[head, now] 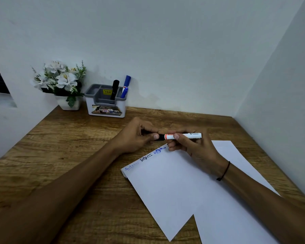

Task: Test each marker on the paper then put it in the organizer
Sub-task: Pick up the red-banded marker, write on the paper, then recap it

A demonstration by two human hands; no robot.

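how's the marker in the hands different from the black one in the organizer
The held marker has a white barrel with an orange band; the black marker is all dark. The held one lies level between the left hand and right hand; the black one stands in the organizer. Both look like markers of similar build.

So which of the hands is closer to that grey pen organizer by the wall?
Left. The left hand sits in front of the organizer, slightly to its right, gripping the marker's black cap. The right hand holds the white barrel farther right, over the paper.
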